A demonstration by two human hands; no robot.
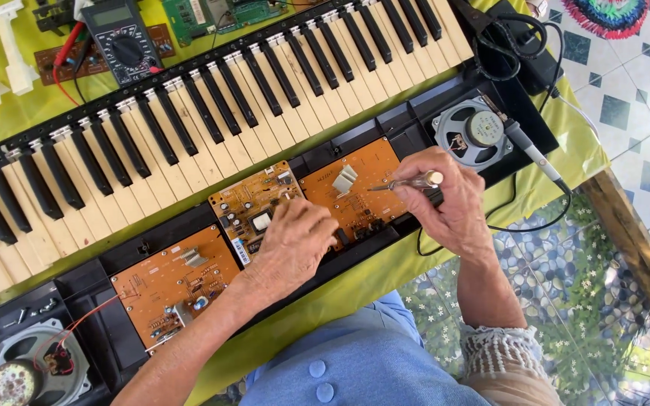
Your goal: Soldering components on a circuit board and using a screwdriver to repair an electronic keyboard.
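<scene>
An opened electronic keyboard lies diagonally on a yellow-green cloth, its black case showing three orange circuit boards. My left hand rests curled on the middle circuit board, fingers pressed on its lower right part; whether it grips anything is hidden. My right hand holds a thin metal tool with a pale handle, its tip pointing left over the right circuit board, near a small silver heat sink.
Round speakers sit at the case's ends, right speaker and left speaker. A black multimeter with red lead and loose green boards lie beyond the keys. A soldering iron with black cord rests at the right. Tiled floor lies beyond the table edge.
</scene>
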